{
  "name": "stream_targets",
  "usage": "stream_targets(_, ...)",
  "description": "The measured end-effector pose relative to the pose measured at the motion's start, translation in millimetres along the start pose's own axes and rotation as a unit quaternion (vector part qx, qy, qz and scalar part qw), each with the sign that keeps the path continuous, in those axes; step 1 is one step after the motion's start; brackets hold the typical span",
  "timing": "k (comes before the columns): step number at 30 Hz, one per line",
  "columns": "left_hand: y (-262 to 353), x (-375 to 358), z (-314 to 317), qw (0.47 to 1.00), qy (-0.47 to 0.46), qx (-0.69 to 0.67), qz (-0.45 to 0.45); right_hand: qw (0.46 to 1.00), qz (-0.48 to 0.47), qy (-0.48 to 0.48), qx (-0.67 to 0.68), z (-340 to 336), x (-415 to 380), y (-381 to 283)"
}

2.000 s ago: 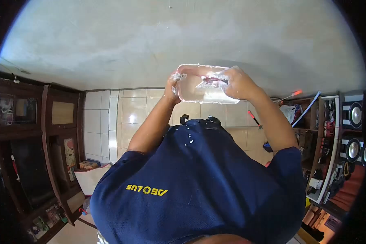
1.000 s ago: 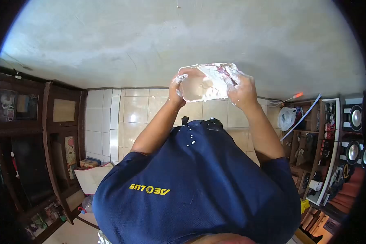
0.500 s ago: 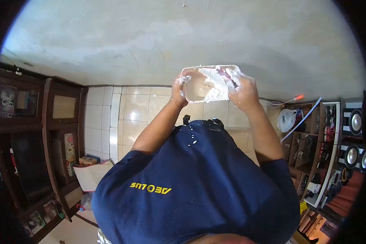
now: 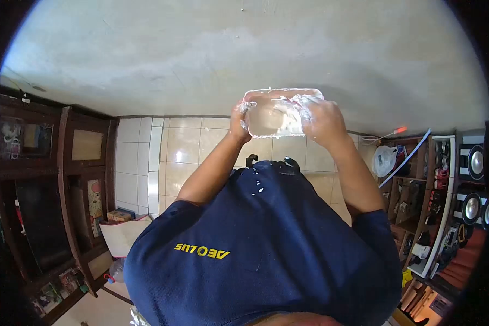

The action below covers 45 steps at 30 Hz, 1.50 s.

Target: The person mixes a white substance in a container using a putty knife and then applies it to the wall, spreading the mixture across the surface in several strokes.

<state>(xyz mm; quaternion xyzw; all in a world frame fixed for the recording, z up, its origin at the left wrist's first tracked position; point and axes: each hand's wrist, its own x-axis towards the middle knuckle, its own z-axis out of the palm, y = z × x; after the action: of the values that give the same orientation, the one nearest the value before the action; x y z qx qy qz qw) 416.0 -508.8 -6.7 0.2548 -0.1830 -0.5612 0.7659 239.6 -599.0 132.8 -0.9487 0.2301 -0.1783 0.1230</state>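
Observation:
A rectangular, pale plastic tub (image 4: 262,118) is held up in front of my body, close to the wall, with its open top facing me. My left hand (image 4: 239,124) is closed on the tub's left side, with the thumb over the rim and white paste on the thumb. White paste (image 4: 289,120) lies smeared in the right part of the tub. My right hand (image 4: 326,121) reaches over the right rim with its fingers curled into the paste. Thick paste coats those fingers, and whatever they grip is hidden.
A grey-white wall (image 4: 163,70) rises just beyond the tub. Tiled floor (image 4: 187,155) lies below. Dark wooden cabinets (image 4: 62,179) stand at left. At right are a shelf (image 4: 413,187) with a plastic bag (image 4: 384,161) and speakers (image 4: 474,161). White drops spot my shirt (image 4: 261,217).
My right hand has moved its fingers through the paste, which now covers less of the tub's bottom and has gathered toward the right. The left hand keeps its hold.

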Motion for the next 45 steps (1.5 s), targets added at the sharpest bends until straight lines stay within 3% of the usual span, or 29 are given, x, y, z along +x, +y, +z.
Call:
stream_targets(2, 1, 0, 2, 0.999, 0.020, 0.035, -0.004, 0.998, 0.020, -0.055, -0.034, 12, 0, -3)
stream_targets(6, -3, 3, -7, 1.000, 0.022, 0.001, -0.007, 0.996, 0.029, -0.073, 0.033, 22, 0, -17)
stream_targets(8, -8, 5, -28, 0.996, -0.021, 0.087, -0.021, 0.996, 0.015, -0.052, 0.069, 28, 2, -11)
stream_targets(10, -7, 5, -25, 0.998, -0.006, 0.064, -0.027, 0.996, 0.038, -0.048, 0.071, 11, 6, -12)
stream_targets(14, 6, 1, 3, 0.999, -0.017, 0.033, -0.003, 0.999, -0.020, 0.018, 0.035, 6, 7, -1)
stream_targets(15, 7, 1, 4, 0.999, -0.014, 0.034, -0.004, 0.999, -0.003, -0.044, 0.012, 13, 5, 4)
stream_targets(19, 12, 2, 6, 0.999, -0.014, 0.052, -0.007, 0.994, -0.035, -0.097, 0.046, 29, -4, 0)
stream_targets(23, 8, 3, -1, 0.999, 0.006, 0.036, -0.027, 0.988, -0.100, -0.069, 0.097, 34, -4, 0)
stream_targets(27, 6, 6, -3, 0.999, -0.036, 0.039, -0.001, 0.985, -0.109, -0.084, 0.108, 31, -1, -1)
stream_targets(32, 4, 7, -8, 0.998, -0.035, 0.049, -0.012, 0.978, -0.018, -0.120, 0.171, 15, 13, 2)
stream_targets(34, 4, 5, -7, 0.999, 0.015, 0.019, -0.036, 0.975, 0.000, -0.110, 0.195, 9, 14, 3)
stream_targets(36, 2, 5, -9, 1.000, 0.012, 0.004, -0.013, 0.990, 0.012, -0.050, 0.131, -5, 13, -2)
stream_targets(38, 3, 4, -9, 0.999, 0.009, 0.030, -0.011, 0.988, 0.019, -0.066, 0.138, 1, 10, -1)
stream_targets(41, 9, 2, -3, 0.998, -0.012, 0.048, -0.024, 0.985, -0.116, -0.091, 0.091, 33, -1, 2)
stream_targets(44, 10, 3, 0, 0.999, -0.005, 0.053, -0.011, 0.991, -0.031, -0.131, 0.016, 26, 4, -12)
stream_targets(45, 10, 1, 4, 0.999, 0.019, 0.031, -0.026, 0.979, -0.010, -0.198, -0.040, 22, 8, -11)
